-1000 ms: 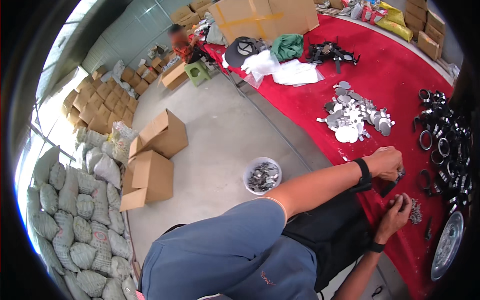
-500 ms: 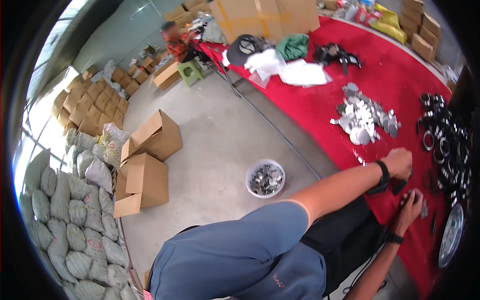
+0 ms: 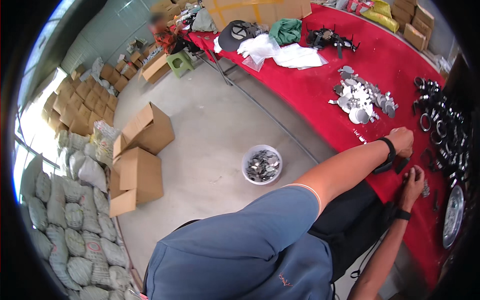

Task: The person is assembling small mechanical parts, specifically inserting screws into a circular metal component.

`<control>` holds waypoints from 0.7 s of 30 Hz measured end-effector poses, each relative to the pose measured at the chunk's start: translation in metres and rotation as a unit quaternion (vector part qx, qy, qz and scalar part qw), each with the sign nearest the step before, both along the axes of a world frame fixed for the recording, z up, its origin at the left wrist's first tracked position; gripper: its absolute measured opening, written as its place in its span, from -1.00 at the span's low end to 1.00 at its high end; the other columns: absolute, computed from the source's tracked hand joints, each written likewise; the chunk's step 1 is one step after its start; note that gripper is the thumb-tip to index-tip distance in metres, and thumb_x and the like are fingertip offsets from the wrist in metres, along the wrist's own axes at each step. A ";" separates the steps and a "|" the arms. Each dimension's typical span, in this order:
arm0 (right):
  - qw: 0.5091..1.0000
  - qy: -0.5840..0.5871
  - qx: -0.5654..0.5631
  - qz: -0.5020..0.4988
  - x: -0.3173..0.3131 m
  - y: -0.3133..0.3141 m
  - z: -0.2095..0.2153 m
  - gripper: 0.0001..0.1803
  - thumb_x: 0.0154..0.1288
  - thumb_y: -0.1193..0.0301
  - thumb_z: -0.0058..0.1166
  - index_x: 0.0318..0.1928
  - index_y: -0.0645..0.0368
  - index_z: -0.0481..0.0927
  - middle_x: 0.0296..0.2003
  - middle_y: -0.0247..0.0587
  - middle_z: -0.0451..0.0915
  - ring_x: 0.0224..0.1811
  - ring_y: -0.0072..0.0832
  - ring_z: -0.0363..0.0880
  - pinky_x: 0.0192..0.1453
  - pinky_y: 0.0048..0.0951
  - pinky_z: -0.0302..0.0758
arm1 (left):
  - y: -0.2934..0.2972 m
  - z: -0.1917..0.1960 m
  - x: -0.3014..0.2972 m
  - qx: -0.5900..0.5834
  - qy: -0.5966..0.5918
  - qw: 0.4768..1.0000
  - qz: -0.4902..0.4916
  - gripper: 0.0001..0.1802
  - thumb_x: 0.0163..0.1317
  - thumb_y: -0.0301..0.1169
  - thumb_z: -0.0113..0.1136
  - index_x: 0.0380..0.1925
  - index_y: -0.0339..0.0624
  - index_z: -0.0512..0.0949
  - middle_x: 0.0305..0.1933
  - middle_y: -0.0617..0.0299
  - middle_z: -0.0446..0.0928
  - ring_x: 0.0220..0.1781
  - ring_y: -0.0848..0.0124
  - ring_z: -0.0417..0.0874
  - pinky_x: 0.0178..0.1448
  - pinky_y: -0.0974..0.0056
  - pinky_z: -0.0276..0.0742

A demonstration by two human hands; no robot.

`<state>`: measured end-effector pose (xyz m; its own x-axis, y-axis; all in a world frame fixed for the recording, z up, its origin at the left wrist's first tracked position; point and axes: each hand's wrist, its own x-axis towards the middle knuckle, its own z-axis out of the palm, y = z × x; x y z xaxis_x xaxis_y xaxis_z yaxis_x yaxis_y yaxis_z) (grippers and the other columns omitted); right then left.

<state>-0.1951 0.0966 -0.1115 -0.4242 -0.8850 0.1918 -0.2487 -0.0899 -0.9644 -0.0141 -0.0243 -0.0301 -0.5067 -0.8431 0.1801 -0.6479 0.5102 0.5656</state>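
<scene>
Working low over the near edge of the red-covered surface [image 3: 320, 107], bending both bare hands toward one another. Curling the fingers of the left hand [image 3: 401, 141] downward around a small dark piece [image 3: 402, 165], seemingly gripping it, though hiding the exact contact beneath the knuckles. Keeping that piece between the two hands, against the surface or just above it, without showing which. Half-bending the fingers of the right hand [image 3: 413, 186] just beside the piece, pointing the tips toward it, and leaving it impossible to tell whether holding anything small. Compared with a second ago, drawing the hands slightly nearer together and covering more of the little heap of metal hardware [image 3: 426, 189]. Still holding on to the same piece, apparently, suggesting uninterrupted handling of one part rather than a switch to a fresh one. Leaving the pile of silver and grey discs [image 3: 360, 100] lying farther along, the tangle of black rings [image 3: 442, 127] beyond the hands, and the silver tray [image 3: 453, 217] off to the right, all untouched.
</scene>
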 end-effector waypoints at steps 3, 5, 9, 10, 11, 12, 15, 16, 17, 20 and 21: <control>1.000 0.009 -0.005 -0.010 -0.005 -0.001 -0.009 -0.77 0.72 0.32 0.18 0.18 0.16 0.66 -0.21 -0.42 0.67 -0.33 -0.68 0.63 -0.34 -0.58 0.50 | 0.001 0.000 0.001 0.009 0.012 1.000 0.008 -0.81 0.11 -0.32 0.41 -0.31 -0.04 0.91 -0.19 -0.09 0.84 0.01 -0.07 0.89 0.19 -0.08 0.81; 1.000 0.013 -0.012 -0.007 -0.005 -0.002 -0.012 -0.76 0.76 0.27 0.13 0.19 0.13 0.64 -0.20 -0.42 0.67 -0.34 -0.71 0.58 -0.34 -0.56 0.46 | 0.002 0.002 0.002 0.000 0.029 0.999 0.017 -0.80 0.13 -0.31 0.41 -0.31 -0.05 0.91 -0.20 -0.13 0.83 0.01 -0.08 0.89 0.19 -0.07 0.81; 1.000 -0.027 -0.005 0.009 -0.001 0.002 -0.011 -0.75 0.80 0.24 0.07 0.16 0.13 0.63 -0.17 -0.44 0.64 -0.27 -0.71 0.57 -0.26 -0.56 0.47 | 0.005 0.006 0.003 0.014 0.001 1.000 0.004 -0.79 0.09 -0.28 0.45 -0.31 -0.06 0.92 -0.17 -0.16 0.83 0.01 -0.09 0.89 0.21 -0.06 0.82; 0.999 -0.030 -0.007 0.007 0.000 0.005 -0.010 -0.75 0.81 0.23 0.06 0.15 0.13 0.62 -0.17 -0.43 0.64 -0.28 -0.71 0.57 -0.27 -0.56 0.46 | 0.006 0.006 0.004 0.019 -0.006 1.000 0.017 -0.79 0.07 -0.28 0.46 -0.32 -0.07 0.91 -0.16 -0.16 0.84 0.01 -0.09 0.89 0.21 -0.06 0.82; 0.999 -0.026 -0.028 0.002 0.000 0.006 -0.007 -0.75 0.81 0.23 0.06 0.14 0.13 0.62 -0.18 -0.43 0.63 -0.28 -0.70 0.57 -0.28 -0.56 0.46 | 0.006 0.007 0.002 0.015 -0.010 0.999 0.027 -0.78 0.05 -0.29 0.46 -0.33 -0.09 0.91 -0.16 -0.15 0.84 0.01 -0.09 0.90 0.21 -0.06 0.82; 0.999 0.003 -0.033 0.003 0.002 0.009 -0.006 -0.78 0.82 0.25 0.04 0.12 0.13 0.61 -0.17 -0.42 0.63 -0.29 -0.70 0.57 -0.30 -0.58 0.45 | 0.008 0.005 0.003 -0.025 0.009 1.000 0.013 -0.79 0.00 -0.32 0.46 -0.36 -0.11 0.90 -0.17 -0.15 0.84 -0.01 -0.10 0.89 0.19 -0.08 0.82; 0.999 -0.012 -0.028 -0.015 0.008 0.015 -0.003 -0.79 0.82 0.28 0.03 0.12 0.14 0.59 -0.13 -0.39 0.63 -0.28 -0.68 0.59 -0.32 -0.60 0.47 | 0.008 0.003 -0.001 -0.023 0.027 0.999 0.010 -0.84 -0.15 -0.40 0.46 -0.48 -0.08 0.87 -0.32 -0.14 0.81 -0.09 -0.14 0.88 0.12 -0.10 0.82; 0.999 0.000 -0.014 -0.039 0.010 0.016 -0.002 -0.77 0.82 0.29 0.02 0.17 0.18 0.59 -0.12 -0.37 0.62 -0.28 -0.67 0.58 -0.31 -0.59 0.47 | 0.008 0.002 -0.003 -0.023 0.033 0.999 0.010 -0.85 -0.15 -0.41 0.46 -0.49 -0.09 0.86 -0.33 -0.13 0.81 -0.12 -0.14 0.88 0.07 -0.11 0.82; 0.999 0.012 -0.016 -0.040 0.012 0.018 -0.001 -0.74 0.82 0.31 0.02 0.23 0.21 0.61 -0.11 -0.35 0.62 -0.28 -0.67 0.56 -0.31 -0.57 0.48 | 0.008 -0.001 -0.005 -0.030 0.025 0.999 0.015 -0.86 -0.20 -0.40 0.47 -0.53 -0.05 0.85 -0.34 -0.06 0.81 -0.15 -0.06 0.88 0.06 -0.09 0.79; 0.998 0.045 -0.006 -0.042 0.016 0.019 0.002 -0.70 0.81 0.34 0.02 0.29 0.22 0.65 -0.09 -0.37 0.61 -0.27 -0.69 0.50 -0.29 -0.58 0.43 | 0.004 -0.009 -0.009 -0.062 0.043 0.996 0.049 -0.84 -0.28 -0.36 0.48 -0.57 -0.05 0.82 -0.42 -0.04 0.78 -0.23 -0.05 0.87 -0.05 -0.13 0.76; 0.999 0.043 -0.007 -0.032 0.017 0.021 0.004 -0.68 0.81 0.35 0.01 0.34 0.20 0.65 -0.08 -0.40 0.60 -0.27 -0.69 0.47 -0.28 -0.59 0.40 | 0.003 -0.013 -0.009 -0.058 0.038 0.997 0.020 -0.85 -0.26 -0.41 0.43 -0.57 -0.11 0.81 -0.42 -0.10 0.77 -0.23 -0.10 0.87 -0.03 -0.12 0.78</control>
<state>-0.1776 0.1172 -0.1079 -0.4621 -0.8533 0.2414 -0.3361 -0.0834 -0.9381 -0.0234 -0.0209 -0.0433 -0.4538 -0.8339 0.3142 -0.6266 0.5493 0.5529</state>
